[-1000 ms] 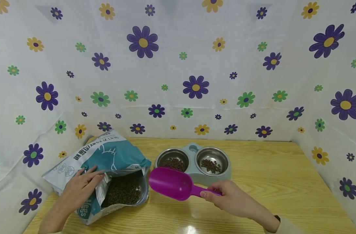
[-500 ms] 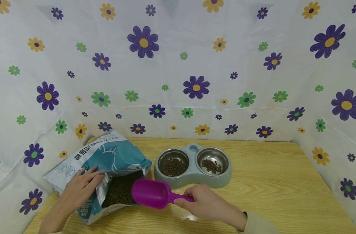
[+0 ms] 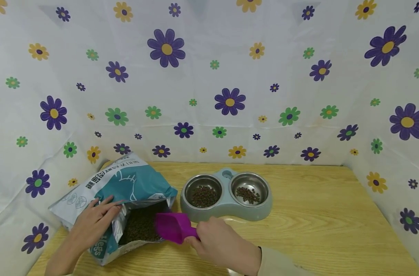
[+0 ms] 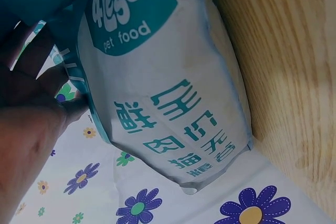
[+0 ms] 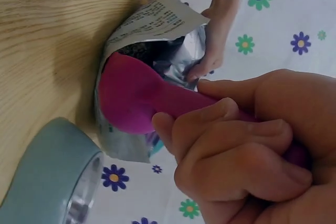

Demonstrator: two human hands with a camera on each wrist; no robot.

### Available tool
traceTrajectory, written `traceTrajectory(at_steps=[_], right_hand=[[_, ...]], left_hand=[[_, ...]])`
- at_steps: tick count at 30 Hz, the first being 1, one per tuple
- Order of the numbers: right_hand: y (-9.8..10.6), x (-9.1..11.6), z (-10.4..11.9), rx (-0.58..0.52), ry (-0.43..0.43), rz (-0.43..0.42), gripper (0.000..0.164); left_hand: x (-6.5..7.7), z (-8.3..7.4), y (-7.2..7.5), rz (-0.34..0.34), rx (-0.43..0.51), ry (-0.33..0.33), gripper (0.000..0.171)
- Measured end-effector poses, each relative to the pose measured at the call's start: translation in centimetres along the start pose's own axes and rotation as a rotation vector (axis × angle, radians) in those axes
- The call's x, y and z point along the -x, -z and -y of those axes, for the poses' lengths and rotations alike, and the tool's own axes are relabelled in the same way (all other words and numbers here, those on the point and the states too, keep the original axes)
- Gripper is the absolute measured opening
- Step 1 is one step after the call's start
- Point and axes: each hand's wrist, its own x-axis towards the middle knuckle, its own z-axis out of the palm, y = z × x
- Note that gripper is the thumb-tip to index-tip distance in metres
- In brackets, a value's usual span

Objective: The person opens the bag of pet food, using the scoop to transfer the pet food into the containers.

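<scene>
Right hand [image 3: 223, 241]: gripped the handle of the scoop [image 3: 173, 227], its fingers curled round it.
Scoop: purple, its front end dipped into the mouth of the bag, over the kibble [image 3: 138, 228].
Left hand [image 3: 92, 222]: lay on the bag beside its mouth, fingers fairly straight and a little apart, touching the folded edge.
Bag [image 3: 138, 184]: white and teal, marked "4legs pet food", lay tilted on the person's left with its gaping mouth facing the scoop and the silvery lining showing.
Feeder [image 3: 227, 205]: grey-blue, just beside the bag, with two metal bowls set in it.
Bowl nearer the bag [image 3: 203, 181]: held brown pellets across its bottom.
Farther bowl [image 3: 249, 180]: held a smaller heap, with bare metal showing round it.
Tabletop [image 3: 316, 207]: pale wood, under the bag and feeder.
Backdrop [image 3: 202, 80]: white cloth printed with purple, yellow and green flowers.
</scene>
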Motion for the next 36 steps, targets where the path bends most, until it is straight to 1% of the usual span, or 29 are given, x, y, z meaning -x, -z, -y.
traceTrajectory(at_steps=[2,4,9,13,19,22,25,28,36], right_hand=[[-0.3,-0.4,0.0,-0.036,0.0,0.015,0.049],[-0.6,-0.9,-0.1,-0.111,-0.022,0.052,0.049],[-1.8,-1.9,-0.9,-0.341,-0.143,0.122,0.05],[-2.8,-2.2,-1.7,-0.526,-0.227,0.131,0.053],[-4.3,-2.4,-2.4,-0.875,-0.343,0.169,0.052],[-4.9,-2.4,-2.7,-0.993,-0.391,0.197,0.052],[-5.2,-2.3,-3.0,-1.067,-0.422,0.224,0.052],[-5.5,-2.1,-3.4,-1.121,-0.432,0.244,0.053],[-5.7,-1.2,-4.7,-1.202,-0.396,0.274,0.055]], left_hand=[[0.0,0.0,0.0,0.001,0.001,-0.004,0.052],[0.0,0.0,-0.1,0.001,0.003,-0.006,0.052],[0.0,0.0,-0.1,-0.01,0.003,-0.01,0.05],[0.1,-0.1,-0.1,-0.015,-0.001,-0.012,0.049],[0.0,0.0,-0.1,-0.016,-0.01,-0.008,0.05],[0.0,0.1,-0.1,-0.016,-0.012,-0.008,0.05],[0.0,0.1,-0.1,-0.014,-0.008,-0.01,0.05],[0.0,0.1,-0.1,-0.014,-0.004,-0.008,0.05],[0.0,-0.1,0.0,-0.006,-0.005,0.004,0.051]])
